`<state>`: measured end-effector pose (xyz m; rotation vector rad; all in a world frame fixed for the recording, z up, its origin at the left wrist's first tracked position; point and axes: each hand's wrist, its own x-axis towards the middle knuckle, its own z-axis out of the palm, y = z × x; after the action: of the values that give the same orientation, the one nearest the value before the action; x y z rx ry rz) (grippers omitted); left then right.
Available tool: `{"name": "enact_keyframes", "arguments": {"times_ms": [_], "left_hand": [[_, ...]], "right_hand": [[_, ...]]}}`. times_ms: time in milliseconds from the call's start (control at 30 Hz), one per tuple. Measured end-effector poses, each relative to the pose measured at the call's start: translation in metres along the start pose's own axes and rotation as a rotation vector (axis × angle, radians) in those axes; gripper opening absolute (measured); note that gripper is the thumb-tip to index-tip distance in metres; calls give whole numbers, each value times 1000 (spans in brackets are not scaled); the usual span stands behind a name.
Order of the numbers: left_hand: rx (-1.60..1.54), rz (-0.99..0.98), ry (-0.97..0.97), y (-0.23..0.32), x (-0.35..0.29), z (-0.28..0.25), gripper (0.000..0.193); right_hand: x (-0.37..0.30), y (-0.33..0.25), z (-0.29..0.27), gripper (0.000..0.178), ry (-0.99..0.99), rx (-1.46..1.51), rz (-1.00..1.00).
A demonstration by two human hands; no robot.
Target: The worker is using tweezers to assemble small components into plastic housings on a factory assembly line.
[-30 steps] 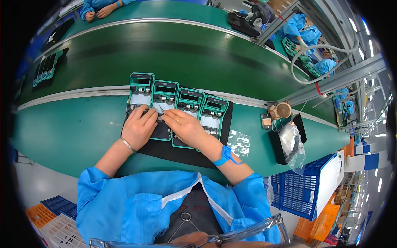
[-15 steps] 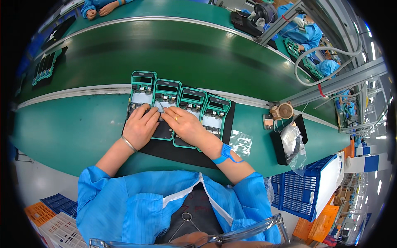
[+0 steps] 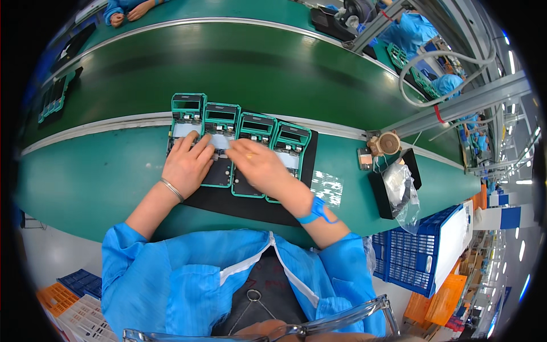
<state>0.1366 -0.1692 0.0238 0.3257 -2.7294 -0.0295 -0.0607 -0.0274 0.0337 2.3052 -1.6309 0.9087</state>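
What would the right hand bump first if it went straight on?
The right hand would probably meet the white panel of the second green-framed device from the left first. Depth is unclear; it might skim above toward the left hand instead.

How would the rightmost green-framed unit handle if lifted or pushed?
The rightmost green-framed unit looks stiff, given its straight-edged frame. Its exposed inner parts suggest it may be fragile. Broad and lying on the black mat, it seems unlikely to roll.

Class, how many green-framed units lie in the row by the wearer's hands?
4, side by side: leftmost unit, second unit, third unit, rightmost unit. Left hand and right hand partly cover some.
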Motion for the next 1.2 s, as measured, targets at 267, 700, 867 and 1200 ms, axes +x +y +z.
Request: {"name": "enact_keyframes", "arguments": {"times_ms": [267,700,867,1200], "left_hand": [[-80,38,97,41,8,-3,45],[-336,700,-140,182,56,66,58],[-327,710,-145,181,57,70,59],[-489,722,-22,170,49,62,56]], "right_hand": [[-148,-14,-119,31,151,-124,482],[-205,-34,-118,30,161,-22,601],[-207,-20,-113,29,162,-16,560],[-168,-10,-113,37,123,-155,401]]}}
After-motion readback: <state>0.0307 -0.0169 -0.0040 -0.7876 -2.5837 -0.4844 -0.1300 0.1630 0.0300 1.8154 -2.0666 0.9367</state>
